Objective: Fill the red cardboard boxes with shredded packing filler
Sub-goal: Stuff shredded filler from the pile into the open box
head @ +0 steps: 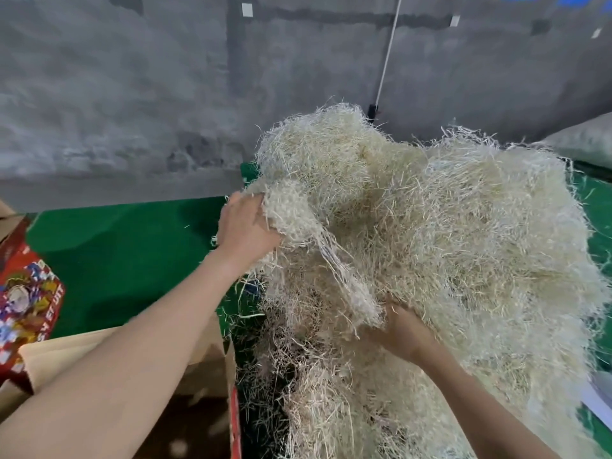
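The packing filler [430, 233] is a big fluffy heap of thin pale strands. The left hand [246, 226] grips a clump at its top left, and the right hand [409, 334] grabs it lower down. An open red box [212, 359] with brown flaps sits at the bottom left. Another red box [28, 306] with bright pictures is by the left edge.

Right hand [409, 336] (fingers) under filler [463, 226]

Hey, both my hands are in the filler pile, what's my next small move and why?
Probably pull a clump of filler free and carry it left, down into the open box. The left hand grips it, the right hand is sunk into it, and the box looks nearly bare inside.
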